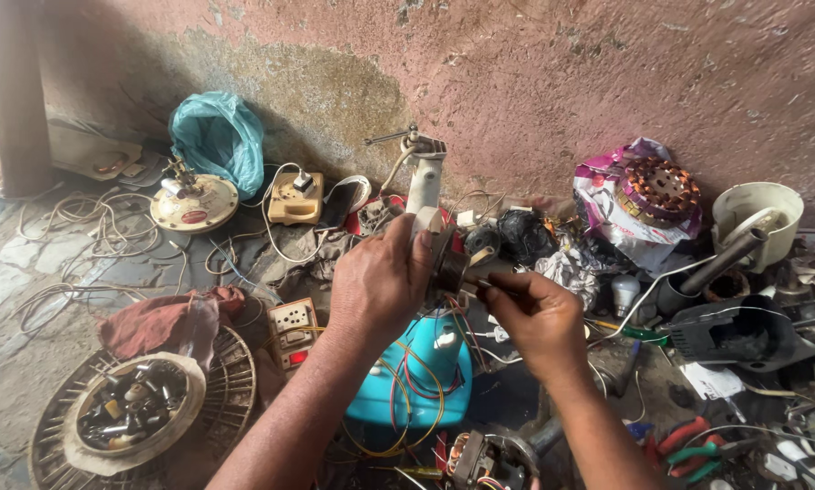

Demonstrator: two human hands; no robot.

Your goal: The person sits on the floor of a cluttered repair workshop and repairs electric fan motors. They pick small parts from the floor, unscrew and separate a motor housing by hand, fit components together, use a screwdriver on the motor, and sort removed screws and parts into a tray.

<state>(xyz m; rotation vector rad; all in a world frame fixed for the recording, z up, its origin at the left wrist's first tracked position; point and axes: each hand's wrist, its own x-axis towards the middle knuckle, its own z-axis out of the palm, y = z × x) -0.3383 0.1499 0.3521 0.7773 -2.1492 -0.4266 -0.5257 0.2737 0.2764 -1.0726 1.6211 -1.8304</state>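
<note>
left fingers (405,238) curl round the motor (450,265), clamped on its rim so it stays lifted and steady. right fingers (507,289) pinch closed on a thin rod-like tool (483,283), tip at the motor's side; cannot tell what kind of tool. left hand (380,283) acts as the brace, right hand (539,322) does the fine work, so the motor sits between both hands, held up over the blue housing (425,377).

motor: small, dark, round, metal core showing, a pale part at its right end. red and yellow wires (407,399) loop over the housing below it.

outward: white stand (424,181) behind the hands, switch box (291,327) just left of the left wrist, red cloth (158,322) beside it, fan guard (217,390) with a dish of parts (135,413) lower left. copper coil (659,191) on a bag at right, pliers (688,449) lower right. all on the cluttered floor against a pink wall (561,73).
</note>
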